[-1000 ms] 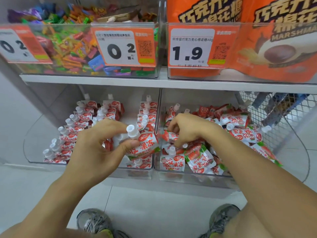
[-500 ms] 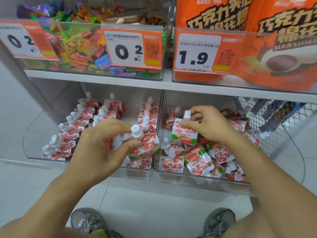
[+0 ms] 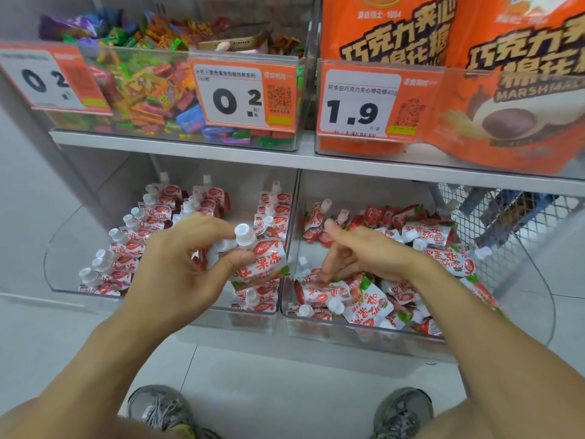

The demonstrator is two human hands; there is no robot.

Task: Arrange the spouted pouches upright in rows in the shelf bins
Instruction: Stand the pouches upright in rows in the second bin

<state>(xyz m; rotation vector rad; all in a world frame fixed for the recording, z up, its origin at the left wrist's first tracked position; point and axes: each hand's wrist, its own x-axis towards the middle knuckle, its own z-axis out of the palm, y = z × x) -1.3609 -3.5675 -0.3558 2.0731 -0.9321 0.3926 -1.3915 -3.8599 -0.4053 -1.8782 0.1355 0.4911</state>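
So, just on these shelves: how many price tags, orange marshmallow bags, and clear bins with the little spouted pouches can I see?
Price tags: 3 (two read 0.2, one reads 1.9)
Orange marshmallow bags: 2
Pouch bins: 2
Total: 7

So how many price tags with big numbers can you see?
3. One 0.2 tag at the far left, partly cut off; another 0.2 tag on the candy bin; a 1.9 tag on the marshmallow bin. More may lie outside the picture.
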